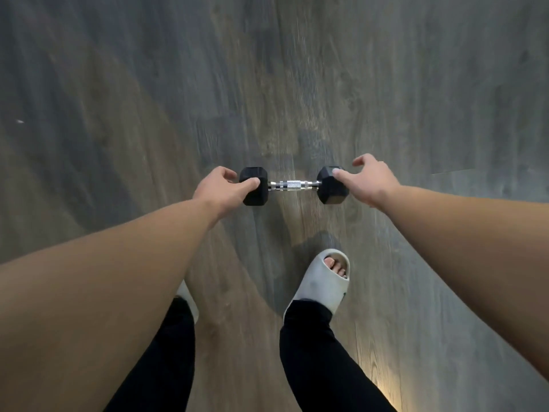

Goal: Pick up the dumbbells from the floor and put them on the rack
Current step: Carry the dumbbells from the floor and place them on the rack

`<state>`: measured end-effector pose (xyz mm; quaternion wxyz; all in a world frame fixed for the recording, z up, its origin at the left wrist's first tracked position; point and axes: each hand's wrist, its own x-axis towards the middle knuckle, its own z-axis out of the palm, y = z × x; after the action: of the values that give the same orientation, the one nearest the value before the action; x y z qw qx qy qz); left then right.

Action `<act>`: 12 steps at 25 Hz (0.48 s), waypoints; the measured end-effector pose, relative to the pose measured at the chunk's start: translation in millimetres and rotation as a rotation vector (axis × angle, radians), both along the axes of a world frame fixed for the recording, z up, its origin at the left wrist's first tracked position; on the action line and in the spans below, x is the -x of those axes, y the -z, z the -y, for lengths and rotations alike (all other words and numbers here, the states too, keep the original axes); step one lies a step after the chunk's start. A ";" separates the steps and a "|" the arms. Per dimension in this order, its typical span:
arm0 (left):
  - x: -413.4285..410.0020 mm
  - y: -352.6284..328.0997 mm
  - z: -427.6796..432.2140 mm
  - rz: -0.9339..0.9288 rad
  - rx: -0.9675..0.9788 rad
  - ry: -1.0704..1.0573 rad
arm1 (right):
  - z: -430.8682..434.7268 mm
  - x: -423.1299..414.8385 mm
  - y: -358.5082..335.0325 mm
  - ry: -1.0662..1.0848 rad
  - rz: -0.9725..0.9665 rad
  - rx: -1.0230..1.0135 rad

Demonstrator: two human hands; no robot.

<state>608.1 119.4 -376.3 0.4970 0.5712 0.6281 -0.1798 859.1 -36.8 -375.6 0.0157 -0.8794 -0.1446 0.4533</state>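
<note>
One small dumbbell (294, 185) with black hexagonal heads and a chrome knurled handle lies crosswise on the floor ahead of my feet. My left hand (221, 185) is at its left head, with the thumb across the near face and the fingers curled over the far side. My right hand (370, 176) is at the right head. Its thumb tip touches the top of that head and its fingers are spread apart beyond it. The handle between the heads is bare. No rack is in view.
Grey-brown wood-look plank flooring (148, 84) fills the view. My feet in pale slides (325, 281) and black trousers (320, 352) stand just behind the dumbbell. A warm light patch (383, 391) lies on the floor at bottom right.
</note>
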 end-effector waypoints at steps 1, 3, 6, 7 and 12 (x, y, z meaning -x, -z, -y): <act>-1.1 20.0 1.5 -0.006 0.012 -0.016 | -2.9 -1.3 16.9 0.011 -0.007 -0.012; -4.4 55.4 8.1 0.019 0.029 -0.043 | -7.9 -0.9 48.1 0.025 -0.035 -0.024; -13.2 93.3 16.1 0.057 0.015 -0.068 | -8.4 -0.1 83.9 0.007 -0.062 0.000; -15.4 101.4 15.9 0.054 0.013 -0.079 | -7.3 0.1 92.1 0.003 -0.067 0.008; -19.2 120.4 9.5 0.057 0.037 -0.065 | -4.4 -6.7 112.4 0.075 -0.136 0.016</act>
<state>627.3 109.9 -496.7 0.5308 0.5459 0.6284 -0.1589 865.8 -32.3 -487.9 0.0355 -0.8515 -0.1065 0.5122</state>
